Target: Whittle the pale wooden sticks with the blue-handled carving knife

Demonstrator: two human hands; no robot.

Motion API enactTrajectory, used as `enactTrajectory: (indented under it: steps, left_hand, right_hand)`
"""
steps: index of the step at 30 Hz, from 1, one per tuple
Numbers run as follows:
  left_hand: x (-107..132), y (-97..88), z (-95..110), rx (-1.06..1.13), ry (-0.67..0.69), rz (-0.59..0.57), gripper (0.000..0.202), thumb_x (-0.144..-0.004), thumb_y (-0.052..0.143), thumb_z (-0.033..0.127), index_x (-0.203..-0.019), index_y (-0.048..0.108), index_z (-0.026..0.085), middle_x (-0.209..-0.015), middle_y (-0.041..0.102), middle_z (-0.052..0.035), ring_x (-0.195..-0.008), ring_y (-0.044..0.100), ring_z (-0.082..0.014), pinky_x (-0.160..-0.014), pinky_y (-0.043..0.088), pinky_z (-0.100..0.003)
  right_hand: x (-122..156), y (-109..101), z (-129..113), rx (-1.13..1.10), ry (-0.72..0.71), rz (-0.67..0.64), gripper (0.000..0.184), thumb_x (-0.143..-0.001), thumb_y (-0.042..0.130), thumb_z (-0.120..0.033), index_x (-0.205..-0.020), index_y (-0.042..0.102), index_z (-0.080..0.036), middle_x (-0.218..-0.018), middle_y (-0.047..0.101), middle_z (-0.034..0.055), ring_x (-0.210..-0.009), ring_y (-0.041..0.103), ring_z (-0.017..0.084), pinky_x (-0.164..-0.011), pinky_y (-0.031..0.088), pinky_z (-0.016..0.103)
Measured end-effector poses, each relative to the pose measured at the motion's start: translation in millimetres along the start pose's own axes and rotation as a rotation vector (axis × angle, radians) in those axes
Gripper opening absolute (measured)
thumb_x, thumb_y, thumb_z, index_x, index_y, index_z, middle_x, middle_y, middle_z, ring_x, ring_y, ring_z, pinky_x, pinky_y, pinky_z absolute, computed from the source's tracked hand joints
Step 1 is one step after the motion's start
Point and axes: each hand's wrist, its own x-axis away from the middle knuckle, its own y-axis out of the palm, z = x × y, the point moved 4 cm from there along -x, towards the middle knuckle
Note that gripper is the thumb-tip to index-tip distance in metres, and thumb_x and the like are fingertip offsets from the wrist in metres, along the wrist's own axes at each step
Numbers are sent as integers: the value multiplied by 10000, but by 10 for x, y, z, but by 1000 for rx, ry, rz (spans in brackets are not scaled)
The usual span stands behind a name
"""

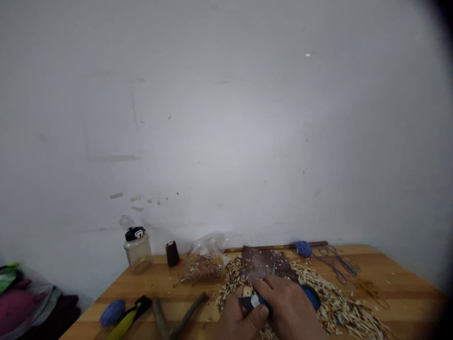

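**Head view: both hands close together at the near edge of the surface**

I see the left hand (240, 317) and the right hand (288, 304) low over wood shavings (339, 302) on the wooden surface (141, 288). The right fingers (274, 289) are closed around a blue tool handle (311, 296), which lies left to right. The left fingers (260, 311) curl on a dark piece (246, 303) with pale wood (247, 292) at its end, so this piece is nearer the left hand. A small blade (273, 269) points far, over a brown leather sheet (264, 262).
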Motion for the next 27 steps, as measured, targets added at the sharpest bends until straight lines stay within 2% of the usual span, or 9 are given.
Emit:
enactTrajectory:
  steps: [4, 9, 13, 16, 19, 21, 23, 24, 27]
  left_hand:
    - [-19, -8, -25, -85, -1, 8, 402, -756, 541, 514, -989, 596, 191, -978, 685, -60, -920, 593, -251, -813, 444, -338]
    - [-35, -62, -4, -248, -25, 86, 388, -789, 493, 443, -1009, 606, 143, -1025, 672, -103, -982, 575, -264, -883, 403, -337]
    - [-80, -73, -36, -306, -29, 87, 430, -791, 467, 455, -1013, 616, 119, -1042, 667, -129, -985, 574, -274, -873, 400, -346]
    - [-109, -86, -57, -319, -64, 114, 403, -797, 454, 457, -953, 636, 134, -973, 684, -114, -935, 583, -266, -835, 405, -338]
    - [-101, -78, 5, -274, -34, 115, 367, -795, 470, 450, -925, 635, 148, -930, 687, -96, -888, 581, -248, -792, 403, -306]
    - [-71, -98, 75, -263, -15, 192, 340, -818, 444, 455, -823, 620, 164, -824, 673, -79, -805, 570, -229, -736, 391, -288]
    - [-33, -118, 137, -273, -12, 282, 356, -840, 408, 468, -685, 565, 188, -681, 615, -49, -694, 534, -208, -668, 366, -282]
    - [-19, -117, 159, -274, -10, 304, 364, -845, 400, 471, -649, 536, 196, -645, 585, -36, -666, 516, -200, -648, 355, -281]
    - [-14, -66, 169, -240, 7, 255, 318, -830, 443, 457, -670, 522, 194, -674, 561, -20, -692, 504, -193, -655, 358, -275]
  right_hand:
    - [-7, 14, -4, 17, 28, -12, 359, -734, 496, -36, -974, 607, -280, -867, 649, -1, -780, 590, 146, -659, 347, 223]
    - [-47, 134, 11, -14, 92, -26, 373, -736, 491, -43, -997, 618, -278, -884, 652, 12, -795, 587, 145, -682, 355, 217]
    - [-60, 263, 39, -17, 153, -20, 378, -750, 492, -42, -999, 627, -293, -886, 654, 6, -809, 591, 154, -686, 352, 227]
    - [-61, 320, 18, 39, 168, -1, 374, -760, 508, -56, -1024, 623, -295, -871, 654, 9, -788, 597, 166, -677, 353, 239]
    - [-69, 336, 28, 90, 182, -20, 376, -775, 503, -59, -1051, 613, -289, -885, 663, 23, -781, 613, 175, -673, 363, 248]
    - [-67, 316, 135, 125, 250, -42, 385, -791, 466, -45, -1070, 603, -273, -900, 672, 41, -779, 629, 177, -654, 370, 249]
    - [-43, 274, 337, 160, 400, -67, 398, -785, 426, -15, -1061, 600, -244, -829, 683, 47, -725, 646, 173, -595, 360, 238]
    - [-30, 232, 436, 162, 449, -37, 400, -788, 418, -23, -1073, 593, -244, -847, 687, 49, -736, 650, 171, -592, 359, 234]
    - [-1, 119, 623, 72, 486, 32, 357, -814, 427, -107, -1098, 577, -264, -880, 701, 40, -752, 655, 182, -600, 375, 242]
